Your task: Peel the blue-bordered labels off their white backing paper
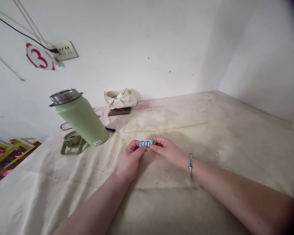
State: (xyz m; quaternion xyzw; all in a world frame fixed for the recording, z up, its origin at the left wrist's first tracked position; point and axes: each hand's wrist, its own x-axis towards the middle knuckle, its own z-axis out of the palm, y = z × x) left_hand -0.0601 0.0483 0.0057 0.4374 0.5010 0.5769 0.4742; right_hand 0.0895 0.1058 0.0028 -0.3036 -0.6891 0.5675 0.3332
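Between my two hands is a small white oblong piece with blue markings (147, 144); its kind is too small to make out. My left hand (130, 160) pinches its left end between thumb and fingers. At the other end, the thumb and fingertips of my right hand (168, 150) close on it too. A silver bracelet (190, 164) circles my right wrist. Both hands are just above the cloth-covered table (186, 202). The fingers partly hide the piece's two ends.
Left of my hands stands a green bottle (82, 119) without its lid; the green lid (73, 143) lies beside it. A black pen-like item (110, 129) is near its base. A phone (120, 111) and a white handbag (121, 98) lie by the wall.
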